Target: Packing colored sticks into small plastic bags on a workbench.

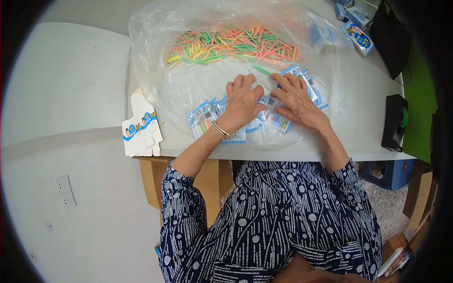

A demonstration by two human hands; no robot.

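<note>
My left hand, with a bracelet at its wrist, has its fingers curled around the left edge of a small clear-and-blue plastic packet. On the packet's other side, my right hand is also closed, its thumb and fingers at the edge. Beside the left wrist lie several blue-striped packets, one showing coloured sticks inside. More packets lie by the right fingers. A few green sticks rest just beyond the hands. My fingers partly cover the middle packet's contents.
A clear plastic sheet or bag spreads over the white table, bearing a pile of pink, green and yellow sticks. Flattened printed cartons lie left. Small boxes stand back right, and a black tape dispenser sits near the right edge.
</note>
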